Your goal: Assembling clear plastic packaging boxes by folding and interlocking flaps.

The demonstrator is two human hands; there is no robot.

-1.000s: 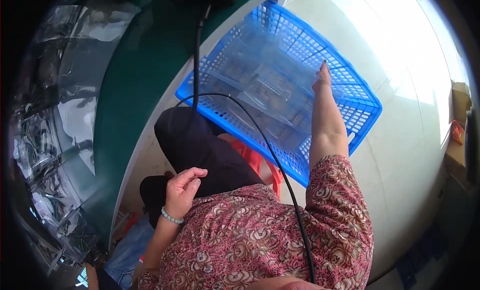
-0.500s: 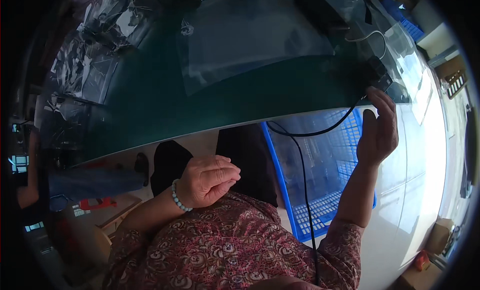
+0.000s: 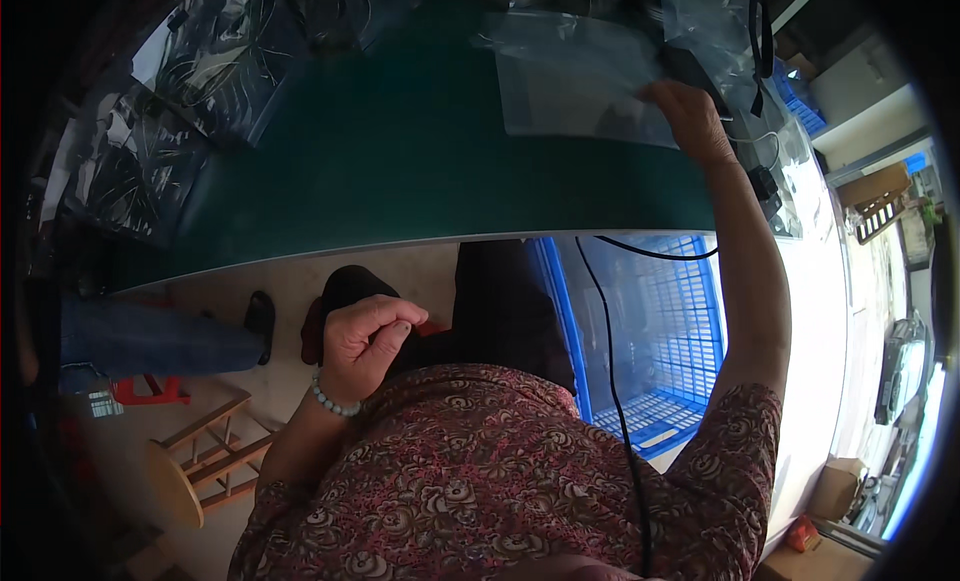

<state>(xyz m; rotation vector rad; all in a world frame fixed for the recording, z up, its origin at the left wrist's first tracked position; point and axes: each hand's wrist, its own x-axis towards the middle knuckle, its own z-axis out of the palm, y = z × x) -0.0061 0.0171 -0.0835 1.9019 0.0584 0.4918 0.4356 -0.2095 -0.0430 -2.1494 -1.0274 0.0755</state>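
At the far right of the green table, my right hand is closed, its fingertips pinching the right part of a clear plastic bag. The bag lies mostly flat and looks blurred near the fingers. A dark flat object sits just beyond that hand, partly covered by clear film. Over my lap, apart from the table, my left hand is held with curled fingers and the thumb close to them; nothing shows in it. A bead bracelet circles its wrist.
Clear bags with dark cables are heaped at the table's left. A blue plastic crate stands below the table's right front, with a black cable hanging across it. A wooden stool and another person's leg are at left.
My right hand has gone from the black plug at the table's right edge to the clear bag. The bag has shifted right. My left hand remains over my lap. The view has shifted.
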